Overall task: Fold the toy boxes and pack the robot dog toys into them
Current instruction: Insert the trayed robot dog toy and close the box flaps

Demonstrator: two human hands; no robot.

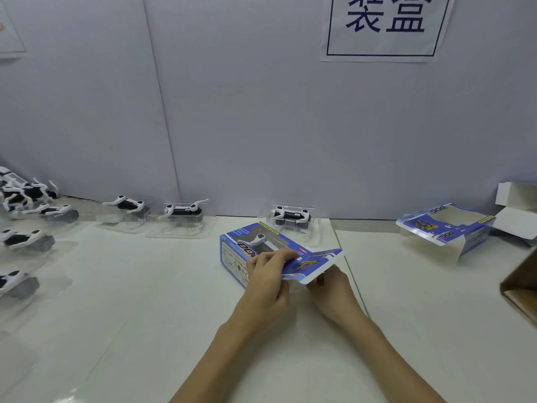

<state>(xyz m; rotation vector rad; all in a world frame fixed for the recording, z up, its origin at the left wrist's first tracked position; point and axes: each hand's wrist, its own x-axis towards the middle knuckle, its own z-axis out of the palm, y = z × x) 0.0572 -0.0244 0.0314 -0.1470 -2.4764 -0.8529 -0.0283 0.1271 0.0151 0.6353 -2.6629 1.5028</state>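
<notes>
Centrally, left hand (268,274) fingers curl over a blue toy box (255,251) on the white table (145,301); right hand (331,289) pinches its open end flap (311,264). A robot dog (258,239) shows through the window. Another dog in a clear tray (292,216) sits behind.

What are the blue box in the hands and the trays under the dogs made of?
The blue box looks like thin printed cardboard, slightly glossy: its open flap bends and shows a plain white inner side. The left hand and right hand both pinch that flap. The tray behind it seems to be clear moulded plastic: the table shows through and its edges glint.
</notes>
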